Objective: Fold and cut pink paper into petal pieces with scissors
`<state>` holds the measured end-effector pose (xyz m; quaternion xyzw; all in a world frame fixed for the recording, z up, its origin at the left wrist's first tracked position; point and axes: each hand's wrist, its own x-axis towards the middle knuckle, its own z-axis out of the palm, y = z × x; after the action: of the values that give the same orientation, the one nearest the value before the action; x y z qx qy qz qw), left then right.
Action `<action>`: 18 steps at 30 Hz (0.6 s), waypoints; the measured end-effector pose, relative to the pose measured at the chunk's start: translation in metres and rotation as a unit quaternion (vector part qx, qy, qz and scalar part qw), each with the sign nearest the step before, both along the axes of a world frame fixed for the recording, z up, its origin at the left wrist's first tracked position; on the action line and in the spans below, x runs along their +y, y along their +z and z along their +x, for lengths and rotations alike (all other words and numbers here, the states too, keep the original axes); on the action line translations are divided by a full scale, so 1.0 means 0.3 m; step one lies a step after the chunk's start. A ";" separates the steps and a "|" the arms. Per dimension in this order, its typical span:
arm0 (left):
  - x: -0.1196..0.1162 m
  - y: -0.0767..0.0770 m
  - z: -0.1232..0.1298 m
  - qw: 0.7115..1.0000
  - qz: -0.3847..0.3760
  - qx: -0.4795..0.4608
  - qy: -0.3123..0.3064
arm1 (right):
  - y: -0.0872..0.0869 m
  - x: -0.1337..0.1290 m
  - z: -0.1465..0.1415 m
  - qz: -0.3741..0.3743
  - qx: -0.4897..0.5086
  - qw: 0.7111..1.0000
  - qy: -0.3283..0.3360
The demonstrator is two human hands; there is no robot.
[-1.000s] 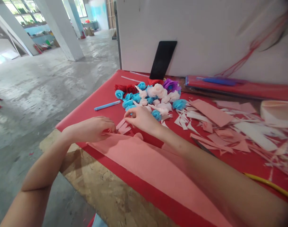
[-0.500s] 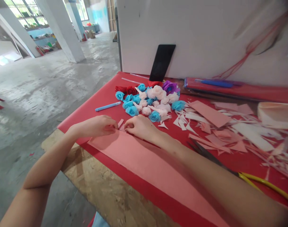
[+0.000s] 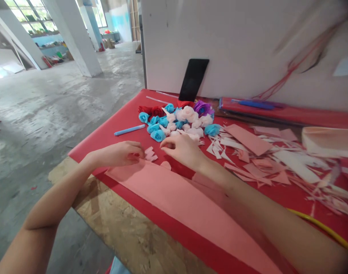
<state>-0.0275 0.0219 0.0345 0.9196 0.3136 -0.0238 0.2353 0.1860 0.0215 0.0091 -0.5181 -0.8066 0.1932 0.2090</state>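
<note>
So your left hand (image 3: 124,153) is at the far edge of the long pink paper strip (image 3: 174,194), right by its left end, fingers curled down over it – looks like they're touching, but I can't tell if you've actually got it pinched. Your right hand (image 3: 183,150) is up just beyond that same edge, thumb and index bent in toward each other, and I can't tell whether there's something tiny between the tips.

The strip runs along the near side of the red table cover (image 3: 108,131), partly under your right forearm. Between your hands you've got some small pink pieces (image 3: 150,154), plus a rounded pink piece (image 3: 166,165) poking out at the strip's edge.

Just past your right hand there's a heap of paper flowers (image 3: 188,113) – blue, pale pink, red and one purple – with a blue pen (image 3: 129,130) lying to the left. Paper scraps (image 3: 296,165) are all over the right side, and a dark flat slab (image 3: 193,80) leans on the white panel (image 3: 236,38) behind the flowers
</note>
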 end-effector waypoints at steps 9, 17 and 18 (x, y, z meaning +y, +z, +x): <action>0.005 -0.017 -0.012 0.999 -0.005 0.020 0.041 | 0.063 -0.206 0.197 0.025 -0.014 0.995 -0.097; 0.021 -0.043 -0.031 0.998 0.060 -0.003 0.015 | 0.063 -0.453 0.341 0.124 -0.025 0.977 -0.171; 0.026 -0.050 -0.033 0.997 0.075 -0.009 0.013 | 0.060 -0.491 0.353 0.130 -0.018 0.974 -0.184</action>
<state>-0.0376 0.0298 0.0194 0.9307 0.3242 0.0115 0.1689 0.2920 -0.1257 0.0272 -0.6293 -0.7192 0.0360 0.2923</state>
